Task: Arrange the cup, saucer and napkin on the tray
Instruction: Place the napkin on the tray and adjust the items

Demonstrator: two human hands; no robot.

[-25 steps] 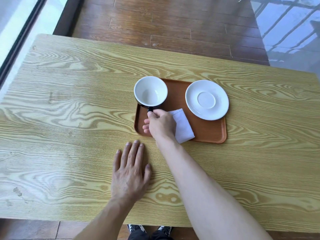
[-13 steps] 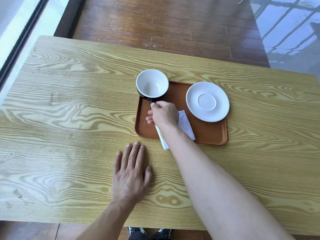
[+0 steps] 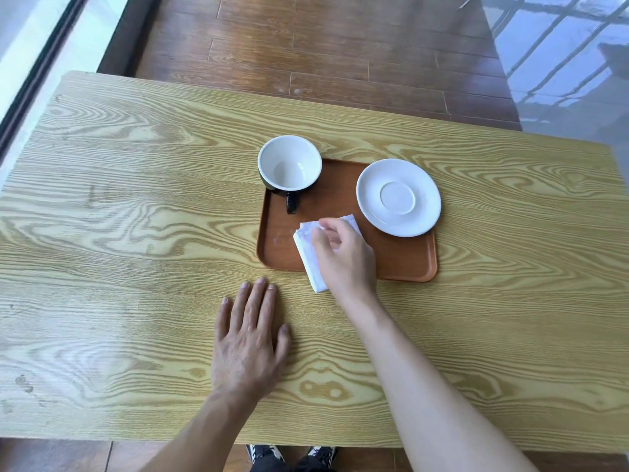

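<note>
A black cup [image 3: 289, 168] with a white inside stands upright on the far left corner of the brown tray [image 3: 405, 257], its handle pointing toward me. A white saucer [image 3: 398, 197] lies on the tray's far right part, and its rim reaches past the tray's edge. A folded white napkin [image 3: 308, 253] lies askew across the tray's near edge, with one corner hanging over onto the table. My right hand [image 3: 343, 257] covers most of the napkin, its blurred fingertips pinching the napkin's far edge. My left hand [image 3: 248, 338] rests flat on the table, near the tray's front left corner.
The tray sits on a light wooden table [image 3: 136, 233]. Dark wooden floor lies beyond the far edge, with a window frame at the left. My shoes show below the near edge.
My right hand has let go of the cup's handle and drawn back onto the napkin. The cup now stands alone at the tray's far left corner. The left hand has stayed flat.
</note>
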